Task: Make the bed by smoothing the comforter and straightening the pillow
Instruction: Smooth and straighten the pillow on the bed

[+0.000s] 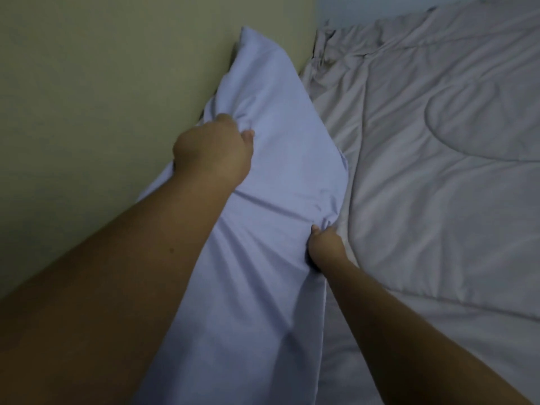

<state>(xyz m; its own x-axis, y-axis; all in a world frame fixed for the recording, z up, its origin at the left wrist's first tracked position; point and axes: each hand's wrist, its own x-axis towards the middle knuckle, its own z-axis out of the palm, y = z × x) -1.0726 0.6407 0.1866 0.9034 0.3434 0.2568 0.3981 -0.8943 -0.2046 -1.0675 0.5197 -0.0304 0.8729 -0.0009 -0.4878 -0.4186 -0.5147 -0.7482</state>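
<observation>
Pale lavender cotton pillow [263,171], soft and light, is lying against the beige wall [87,83] beside the grey quilted comforter [438,141], both hands' fingers closing in bunched cloth, left hand [211,147] high, right hand [325,244] at the edge.

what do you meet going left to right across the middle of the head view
Plain yellowish-green wall → left hand gripping fabric → pale blue pillow → right hand pinching the pillow's edge → wrinkled grey quilted comforter.
</observation>
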